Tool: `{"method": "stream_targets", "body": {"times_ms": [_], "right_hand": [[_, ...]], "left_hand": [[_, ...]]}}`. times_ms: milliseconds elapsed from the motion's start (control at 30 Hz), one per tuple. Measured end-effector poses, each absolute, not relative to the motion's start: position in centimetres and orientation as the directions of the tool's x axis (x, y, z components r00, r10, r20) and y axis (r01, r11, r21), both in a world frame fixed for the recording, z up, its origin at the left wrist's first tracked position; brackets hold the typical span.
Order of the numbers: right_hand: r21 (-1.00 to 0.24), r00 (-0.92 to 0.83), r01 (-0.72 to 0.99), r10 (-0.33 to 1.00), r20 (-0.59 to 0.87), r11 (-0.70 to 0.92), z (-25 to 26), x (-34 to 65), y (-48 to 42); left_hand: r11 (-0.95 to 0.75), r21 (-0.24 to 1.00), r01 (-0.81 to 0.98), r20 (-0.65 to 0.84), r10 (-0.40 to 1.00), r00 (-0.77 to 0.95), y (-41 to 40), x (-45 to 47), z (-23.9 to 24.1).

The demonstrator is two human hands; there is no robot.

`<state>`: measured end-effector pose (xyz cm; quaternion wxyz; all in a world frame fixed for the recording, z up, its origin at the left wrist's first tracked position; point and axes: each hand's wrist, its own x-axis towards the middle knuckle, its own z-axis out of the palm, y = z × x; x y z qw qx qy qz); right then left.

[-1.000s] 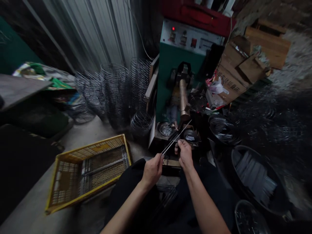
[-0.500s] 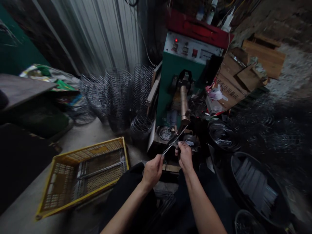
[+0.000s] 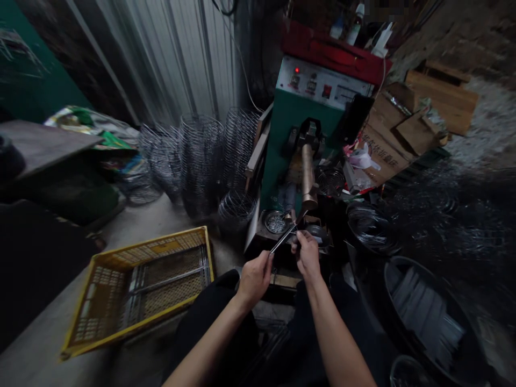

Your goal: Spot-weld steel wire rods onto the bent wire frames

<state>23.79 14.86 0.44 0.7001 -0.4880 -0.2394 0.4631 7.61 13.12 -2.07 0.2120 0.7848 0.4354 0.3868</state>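
My left hand (image 3: pixel 255 277) is closed around the near end of a thin metal wire rod (image 3: pixel 285 236). The rod slants up and right toward the brass electrode arm (image 3: pixel 308 176) of a green welding machine (image 3: pixel 287 115). My right hand (image 3: pixel 307 253) pinches the rod near its far end, just below the brass tip. A small round dish of metal bits (image 3: pixel 276 221) sits on the machine's base beside the hands.
A yellow plastic crate (image 3: pixel 137 282) lies on the floor at the left. Stacks of wire rings (image 3: pixel 201 156) stand against the corrugated wall. Black tubs (image 3: pixel 427 317) with metal strips sit at the right, with wire coils (image 3: pixel 371 226) and a cardboard box (image 3: pixel 387 145) behind.
Both hands have moved the rod slightly forward and up toward the brass tip. The view has shifted a little to the left.
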Motion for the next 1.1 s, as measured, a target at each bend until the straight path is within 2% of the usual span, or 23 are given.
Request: {"method": "stream_targets", "body": {"times_ms": [233, 433, 700, 867, 1100], "right_hand": [[-0.914, 0.46, -0.396, 0.881, -0.109, 0.093, 0.4, 24.1, 15.3], [-0.905, 0.427, -0.424, 0.89, -0.159, 0.041, 0.4, 24.2, 15.4], [-0.967, 0.485, -0.243, 0.873, -0.059, 0.07, 0.6, 24.9, 15.2], [-0.969, 0.502, -0.236, 0.863, -0.059, 0.071, 0.3, 26.3, 15.5], [-0.974, 0.497, -0.214, 0.867, -0.042, 0.075, 0.4, 27.0, 16.2]], "left_hand": [[-0.539, 0.654, 0.531, 0.43, 0.842, 0.326, 13.6, 7.6, -1.8], [-0.541, 0.664, 0.515, 0.424, 0.841, 0.337, 13.6, 7.4, -0.7], [-0.549, 0.694, 0.466, 0.41, 0.833, 0.371, 15.1, 7.0, -1.0], [-0.582, 0.709, 0.398, 0.417, 0.801, 0.429, 17.4, 7.5, -0.5], [-0.598, 0.695, 0.4, 0.424, 0.789, 0.444, 19.4, 7.7, 0.4]]}}
